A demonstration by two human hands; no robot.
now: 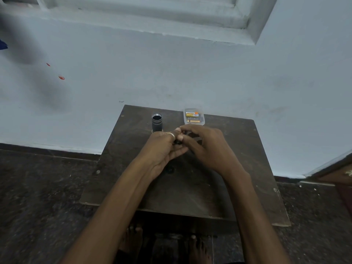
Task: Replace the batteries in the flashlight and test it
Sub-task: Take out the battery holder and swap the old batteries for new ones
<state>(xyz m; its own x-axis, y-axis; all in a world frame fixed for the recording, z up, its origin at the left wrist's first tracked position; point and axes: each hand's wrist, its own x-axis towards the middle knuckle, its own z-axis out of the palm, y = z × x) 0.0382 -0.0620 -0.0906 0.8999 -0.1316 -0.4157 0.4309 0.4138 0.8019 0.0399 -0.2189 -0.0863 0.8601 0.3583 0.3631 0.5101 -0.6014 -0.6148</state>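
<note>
Grip: I see left hand [163, 147] and right hand [207, 147] both curled round a small dark part [178, 142] over table [238, 168] middle | flashlight body [157, 122] upright just beyond, near far edge | battery box [202, 120] right of it, at that edge.

Home rm: painted wall [171, 77], stone floor [38, 197]

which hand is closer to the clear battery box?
Right. The right hand sits just in front of the battery box; the left hand is further left, by the flashlight body.
</note>
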